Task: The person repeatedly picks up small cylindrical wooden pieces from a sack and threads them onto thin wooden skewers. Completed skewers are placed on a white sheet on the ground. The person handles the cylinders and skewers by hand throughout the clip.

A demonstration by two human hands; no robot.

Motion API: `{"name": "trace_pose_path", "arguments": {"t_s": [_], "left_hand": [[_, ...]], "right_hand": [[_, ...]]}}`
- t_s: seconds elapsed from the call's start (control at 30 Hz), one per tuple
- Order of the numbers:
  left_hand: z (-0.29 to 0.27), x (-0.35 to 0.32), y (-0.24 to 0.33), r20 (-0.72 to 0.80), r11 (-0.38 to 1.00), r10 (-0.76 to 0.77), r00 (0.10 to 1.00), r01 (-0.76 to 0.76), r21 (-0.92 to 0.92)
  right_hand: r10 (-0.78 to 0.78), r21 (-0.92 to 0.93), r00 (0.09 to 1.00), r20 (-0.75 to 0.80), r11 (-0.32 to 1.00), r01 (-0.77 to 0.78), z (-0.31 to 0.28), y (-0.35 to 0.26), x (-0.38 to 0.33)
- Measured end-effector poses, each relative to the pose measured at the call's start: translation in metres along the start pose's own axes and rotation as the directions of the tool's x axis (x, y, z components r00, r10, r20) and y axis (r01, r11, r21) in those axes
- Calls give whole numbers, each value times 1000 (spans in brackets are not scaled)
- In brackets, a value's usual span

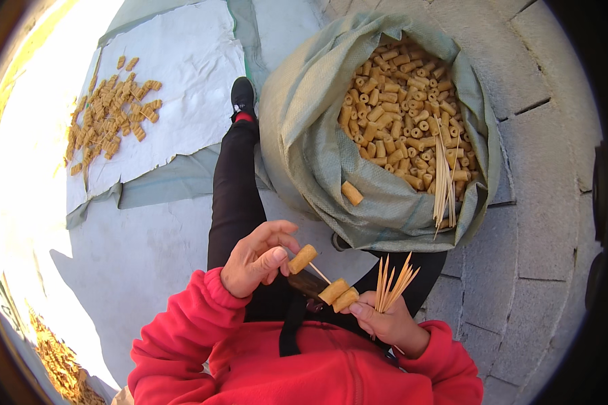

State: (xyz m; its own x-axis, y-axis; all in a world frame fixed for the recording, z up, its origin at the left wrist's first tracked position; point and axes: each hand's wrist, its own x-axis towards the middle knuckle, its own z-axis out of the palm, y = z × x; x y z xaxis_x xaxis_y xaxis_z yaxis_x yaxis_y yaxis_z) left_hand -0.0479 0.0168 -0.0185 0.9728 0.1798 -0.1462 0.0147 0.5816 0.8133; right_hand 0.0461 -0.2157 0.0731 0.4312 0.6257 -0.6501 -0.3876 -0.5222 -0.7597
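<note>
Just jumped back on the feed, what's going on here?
A seated person is working with tan pieces on a stick. The left hand is at the upper piece; two more pieces sit lower, by the right hand, which also grips a bundle of pointed sticks. Ahead, an open sack holds many loose pieces. Skewered pieces lie on a white sheet at left.

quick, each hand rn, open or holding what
Left hand: partly curled at the upper brown roll; grip cannot be told.
Right hand: closed, holding a bundle of pointed sticks and the loaded skewer.
</note>
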Motion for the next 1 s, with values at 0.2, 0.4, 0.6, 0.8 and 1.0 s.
{"name": "trace_pose_path", "arguments": {"t_s": [0.2, 0.4, 0.6, 0.8, 1.0], "left_hand": [[12, -6, -5, -34, 902, -351, 936, 329, -279], [9, -3, -7, -106, 896, -281, 954, 222, -384], [12, -5, -12, -126, 948, -217, 968, 178, -264], [15, -9, -14, -24, 883, -366, 930, 339, -324], [30, -4, -1, -12, 924, -382, 924, 382, 1]], "right_hand": [[-259, -289, 966, -8, 925, 246, 1, 17, 2], [-287, -287, 958, -12, 919, 271, 1, 18, -2], [-146, -203, 988, -41, 970, 135, 3, 20, -3], [-183, -215, 981, -71, 963, 164, 11, 21, -4], [-147, -92, 985, -94, 986, 138, 19, 20, 5]]}}
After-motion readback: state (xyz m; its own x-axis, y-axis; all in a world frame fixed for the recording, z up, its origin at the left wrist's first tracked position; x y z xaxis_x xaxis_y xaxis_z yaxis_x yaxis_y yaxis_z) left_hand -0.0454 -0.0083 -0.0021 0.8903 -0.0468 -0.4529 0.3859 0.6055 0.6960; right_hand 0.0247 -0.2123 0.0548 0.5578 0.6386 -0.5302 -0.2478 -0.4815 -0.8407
